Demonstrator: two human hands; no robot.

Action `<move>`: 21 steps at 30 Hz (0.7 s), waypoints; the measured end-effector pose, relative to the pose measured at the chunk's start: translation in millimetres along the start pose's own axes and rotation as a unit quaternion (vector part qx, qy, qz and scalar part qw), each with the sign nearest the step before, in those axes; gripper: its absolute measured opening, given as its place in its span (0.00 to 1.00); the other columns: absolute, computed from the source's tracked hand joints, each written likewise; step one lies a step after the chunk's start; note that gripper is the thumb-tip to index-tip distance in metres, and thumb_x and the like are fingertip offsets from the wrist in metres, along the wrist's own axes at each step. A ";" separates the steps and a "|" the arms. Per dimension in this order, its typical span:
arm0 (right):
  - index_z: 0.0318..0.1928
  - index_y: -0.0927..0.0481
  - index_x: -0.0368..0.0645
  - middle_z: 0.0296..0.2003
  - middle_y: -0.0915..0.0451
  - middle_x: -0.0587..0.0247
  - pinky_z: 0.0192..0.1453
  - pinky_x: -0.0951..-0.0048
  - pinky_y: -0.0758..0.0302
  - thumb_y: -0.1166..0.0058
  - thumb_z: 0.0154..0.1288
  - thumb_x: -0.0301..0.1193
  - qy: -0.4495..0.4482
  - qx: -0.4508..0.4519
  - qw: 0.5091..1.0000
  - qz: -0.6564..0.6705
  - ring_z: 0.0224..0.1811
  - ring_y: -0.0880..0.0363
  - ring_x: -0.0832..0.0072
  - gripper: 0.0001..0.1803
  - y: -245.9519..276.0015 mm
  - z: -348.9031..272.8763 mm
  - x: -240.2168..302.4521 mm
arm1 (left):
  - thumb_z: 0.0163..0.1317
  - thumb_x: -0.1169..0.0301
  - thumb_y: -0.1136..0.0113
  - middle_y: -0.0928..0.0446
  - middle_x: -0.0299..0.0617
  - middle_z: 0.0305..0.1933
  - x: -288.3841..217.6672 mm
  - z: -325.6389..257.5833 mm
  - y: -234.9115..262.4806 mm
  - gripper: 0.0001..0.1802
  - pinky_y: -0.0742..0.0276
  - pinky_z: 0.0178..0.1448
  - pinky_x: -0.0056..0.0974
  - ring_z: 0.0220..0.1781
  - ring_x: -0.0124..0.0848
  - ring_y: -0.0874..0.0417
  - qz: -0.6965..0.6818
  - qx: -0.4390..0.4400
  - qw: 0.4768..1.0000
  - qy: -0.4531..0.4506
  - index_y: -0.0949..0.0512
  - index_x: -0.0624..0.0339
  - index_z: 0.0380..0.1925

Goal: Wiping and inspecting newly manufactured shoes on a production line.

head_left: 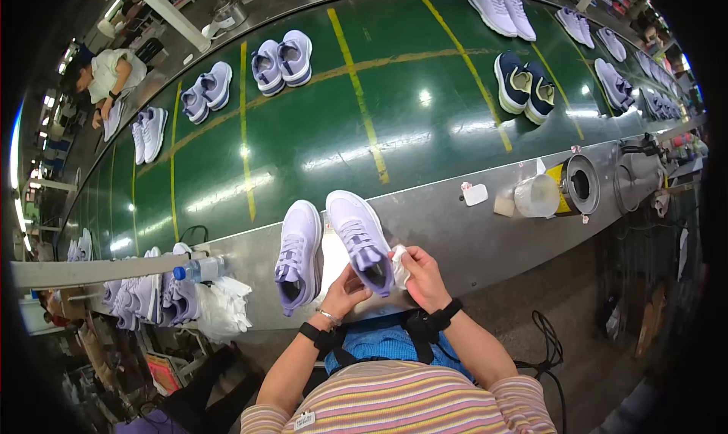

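Observation:
Two lavender sneakers are in front of me at the metal edge of the bench. My left hand [345, 291] grips the right-hand sneaker [355, 233] near its heel, its toe pointing away from me. Pinched in my right hand [426, 280] is a white cloth [400, 265], pressed against the right side of that shoe by the collar. The other sneaker [299, 252] stands just to the left, untouched by either hand. A white sheet [334, 259] shows between the two shoes.
Beyond the metal ledge [432, 233] runs a green conveyor belt [303, 153] with yellow lines, carrying pairs of lavender shoes and a navy pair [523, 87]. At left are a water bottle [201, 270] and a plastic bag [226, 309]; at right, a round can [581, 182]. Another person [114, 77] works far left.

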State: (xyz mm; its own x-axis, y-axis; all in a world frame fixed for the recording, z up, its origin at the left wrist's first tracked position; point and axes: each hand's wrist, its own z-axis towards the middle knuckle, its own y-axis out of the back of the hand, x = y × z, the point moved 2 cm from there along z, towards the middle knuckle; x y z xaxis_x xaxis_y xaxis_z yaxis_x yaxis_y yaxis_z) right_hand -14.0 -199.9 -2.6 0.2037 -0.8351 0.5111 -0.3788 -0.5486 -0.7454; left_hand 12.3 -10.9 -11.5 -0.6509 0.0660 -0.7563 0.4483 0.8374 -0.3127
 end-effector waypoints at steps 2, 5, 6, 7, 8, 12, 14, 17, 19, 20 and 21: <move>0.39 0.28 0.37 0.38 0.24 0.60 0.51 0.75 0.31 0.54 0.64 0.23 -0.001 -0.013 1.000 -0.003 0.41 0.26 0.77 0.05 -3.5 3.3 -1.8 | 0.45 0.79 0.34 0.36 0.42 0.54 -11.8 -3.5 -3.4 0.48 0.32 0.56 0.37 0.56 0.36 0.31 -0.033 -0.041 0.999 -0.008 0.51 0.56 0.65; 0.39 0.28 0.37 0.37 0.24 0.62 0.49 0.76 0.30 0.56 0.65 0.24 -0.021 -0.024 0.999 0.006 0.40 0.26 0.78 0.05 12.6 8.1 1.3 | 0.44 0.79 0.34 0.37 0.38 0.47 -16.3 0.4 -18.5 0.47 0.29 0.52 0.34 0.51 0.33 0.29 -0.052 -0.103 0.993 -0.037 0.48 0.57 0.64; 0.39 0.28 0.37 0.37 0.24 0.62 0.49 0.76 0.30 0.56 0.65 0.24 -0.022 -0.025 0.999 0.005 0.40 0.26 0.78 0.05 13.0 8.3 0.7 | 0.44 0.79 0.33 0.39 0.36 0.44 -19.8 -1.8 -20.0 0.45 0.28 0.50 0.32 0.48 0.29 0.29 -0.088 -0.131 0.985 -0.068 0.47 0.60 0.62; 0.40 0.28 0.38 0.37 0.24 0.63 0.49 0.76 0.31 0.55 0.65 0.25 -0.035 -0.042 0.998 0.030 0.40 0.26 0.78 0.05 14.1 7.4 0.0 | 0.44 0.79 0.33 0.39 0.36 0.44 -23.2 -3.4 -21.8 0.45 0.28 0.50 0.32 0.48 0.29 0.29 -0.089 -0.132 0.985 -0.067 0.47 0.60 0.62; 0.40 0.28 0.39 0.36 0.24 0.65 0.49 0.76 0.31 0.55 0.65 0.26 -0.048 -0.059 0.996 0.055 0.40 0.26 0.79 0.06 14.8 6.3 -1.0 | 0.43 0.79 0.33 0.40 0.36 0.44 -28.1 -4.6 -22.7 0.45 0.28 0.50 0.31 0.48 0.29 0.29 -0.070 -0.148 0.983 -0.077 0.46 0.62 0.62; 0.41 0.27 0.42 0.38 0.24 0.67 0.50 0.74 0.31 0.52 0.63 0.29 -0.090 -0.133 0.984 0.074 0.41 0.26 0.79 0.08 12.6 -4.2 -7.2 | 0.45 0.74 0.32 0.37 0.40 0.48 -27.4 10.0 -26.4 0.43 0.30 0.51 0.31 0.47 0.29 0.29 0.002 -0.140 0.989 -0.048 0.46 0.67 0.60; 0.41 0.27 0.41 0.39 0.24 0.66 0.51 0.74 0.32 0.52 0.63 0.28 -0.081 -0.127 0.986 0.077 0.41 0.26 0.79 0.07 22.3 -4.7 -11.8 | 0.50 0.69 0.36 0.33 0.46 0.52 -22.5 16.1 -35.8 0.43 0.31 0.52 0.32 0.50 0.30 0.30 -0.048 -0.075 0.996 -0.018 0.49 0.68 0.62; 0.41 0.27 0.39 0.38 0.24 0.65 0.50 0.75 0.31 0.52 0.63 0.27 -0.053 -0.165 0.984 0.034 0.40 0.26 0.78 0.07 14.7 -12.6 -1.5 | 0.54 0.68 0.39 0.34 0.45 0.53 -6.7 18.9 -40.2 0.42 0.33 0.54 0.32 0.54 0.30 0.33 -0.144 -0.107 0.983 -0.035 0.51 0.64 0.64; 0.38 0.28 0.36 0.36 0.24 0.64 0.46 0.75 0.30 0.52 0.62 0.25 0.053 -0.227 0.970 -0.074 0.38 0.26 0.78 0.06 21.7 -18.2 14.2 | 0.55 0.67 0.41 0.34 0.47 0.53 -15.0 15.8 -50.6 0.41 0.34 0.55 0.34 0.53 0.32 0.32 -0.092 -0.128 0.986 -0.059 0.52 0.62 0.65; 0.38 0.28 0.36 0.34 0.24 0.65 0.45 0.75 0.29 0.52 0.63 0.26 0.096 -0.249 0.947 -0.177 0.37 0.26 0.78 0.06 24.9 -23.1 25.8 | 0.57 0.65 0.43 0.34 0.49 0.53 -18.1 14.7 -53.3 0.40 0.35 0.56 0.36 0.53 0.34 0.32 -0.037 -0.152 0.984 -0.085 0.52 0.60 0.65; 0.38 0.28 0.36 0.32 0.24 0.66 0.44 0.75 0.28 0.52 0.63 0.26 0.136 -0.263 0.914 -0.277 0.36 0.26 0.77 0.07 10.7 -28.0 41.7 | 0.57 0.65 0.43 0.34 0.49 0.53 -12.4 15.4 -48.8 0.40 0.35 0.56 0.36 0.53 0.34 0.32 -0.040 -0.153 0.984 -0.084 0.52 0.60 0.65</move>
State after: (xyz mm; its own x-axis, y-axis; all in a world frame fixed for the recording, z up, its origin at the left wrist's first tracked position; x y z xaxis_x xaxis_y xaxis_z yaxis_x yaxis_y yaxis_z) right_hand -34.8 -239.4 22.8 0.2919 -0.3540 0.8886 -0.6816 -0.7287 -0.0664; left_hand 7.9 -60.9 4.2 -0.5546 -0.0751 -0.8287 0.1785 0.9620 -0.2066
